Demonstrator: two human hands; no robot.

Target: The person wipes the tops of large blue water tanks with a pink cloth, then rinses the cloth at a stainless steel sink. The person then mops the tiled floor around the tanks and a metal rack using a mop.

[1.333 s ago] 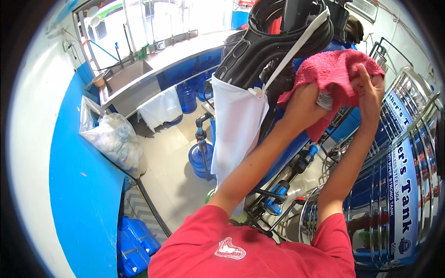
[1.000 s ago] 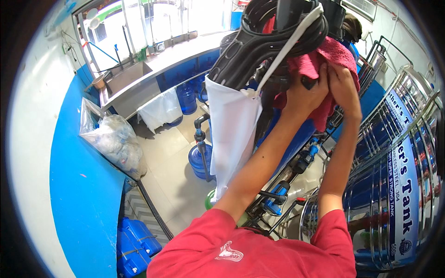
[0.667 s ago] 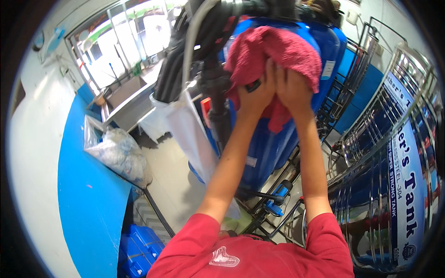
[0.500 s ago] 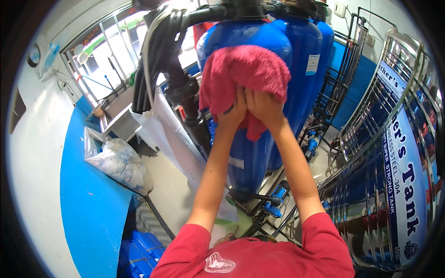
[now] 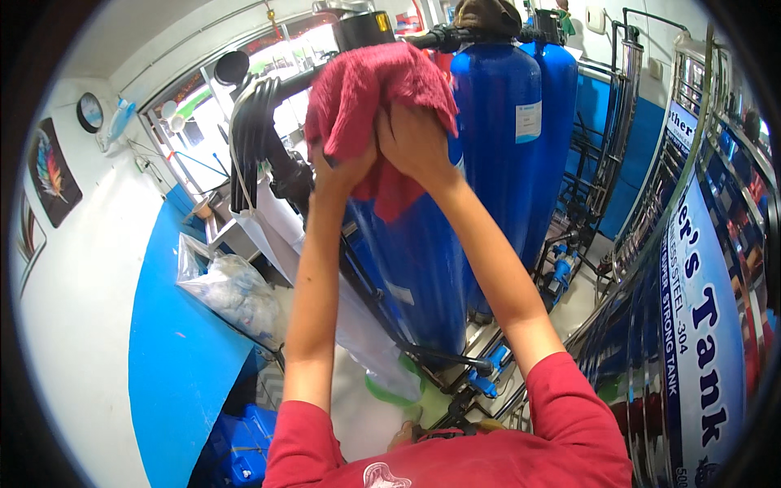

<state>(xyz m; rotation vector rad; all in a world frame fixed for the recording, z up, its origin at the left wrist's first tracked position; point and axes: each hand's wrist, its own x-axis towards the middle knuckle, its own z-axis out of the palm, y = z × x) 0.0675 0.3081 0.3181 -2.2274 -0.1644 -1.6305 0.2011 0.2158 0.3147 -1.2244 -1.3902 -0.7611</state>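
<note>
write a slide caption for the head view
Left hand and right hand hold a red cloth in front of a tall blue tank, with a steel tank at right.

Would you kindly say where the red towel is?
In the head view, the red towel is upper centre, in the left hand and right hand, high against the nearest blue tank.

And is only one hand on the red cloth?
No, the left hand and the right hand are both on the red cloth.
</note>
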